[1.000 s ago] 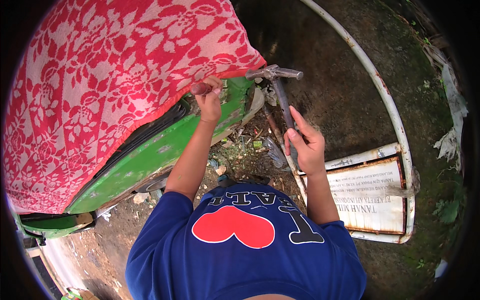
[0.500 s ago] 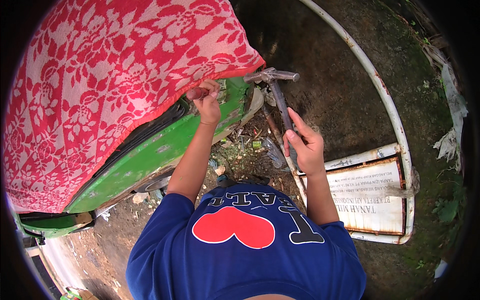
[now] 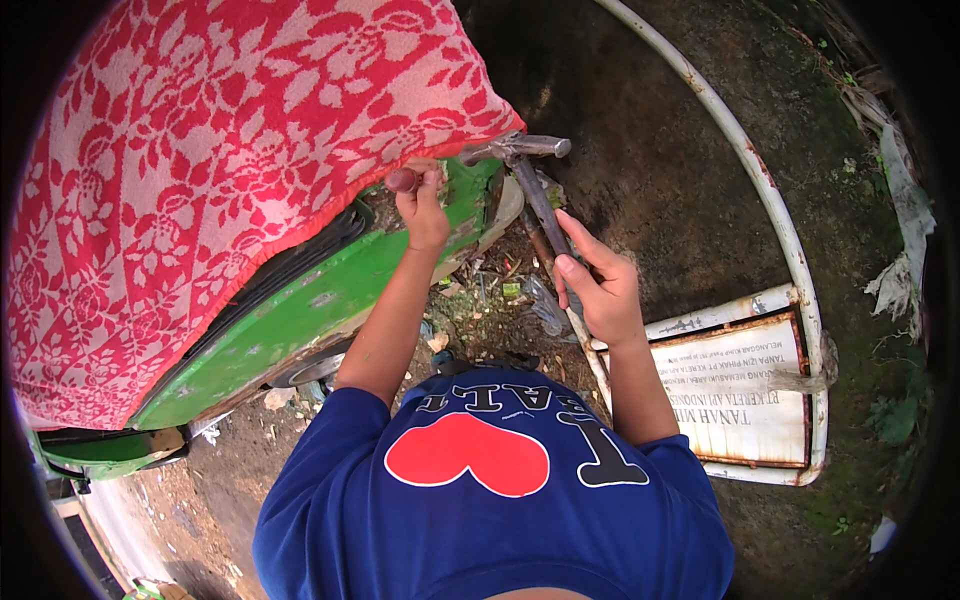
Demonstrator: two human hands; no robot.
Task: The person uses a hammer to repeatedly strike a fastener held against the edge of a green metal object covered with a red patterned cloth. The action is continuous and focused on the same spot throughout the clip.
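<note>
My right hand (image 3: 608,290) is closed round the lower handle of a metal hammer (image 3: 538,195). The hammer's head is up by the corner of a red and pink floral cloth (image 3: 260,140), to the right of my left hand (image 3: 428,215). That hand grips a tool with a rounded reddish-brown handle (image 3: 403,180); its far part is hidden, so its kind cannot be told. It rests at the cloth's edge, over the worn green body of a vehicle (image 3: 320,300), whose paint is chipped in places.
A rusty white metal frame (image 3: 745,150) curves along the right, with a white sign panel (image 3: 720,390) in its lower part. A rusty rod (image 3: 540,245) lies behind the hammer. Litter and leaves (image 3: 485,300) cover the ground between my arms. Part of a wheel (image 3: 305,370) shows under the vehicle.
The hammer and my right hand have shifted left, bringing the hammer's head closer to my left hand. My left hand has moved slightly right, still gripping the handled tool.
</note>
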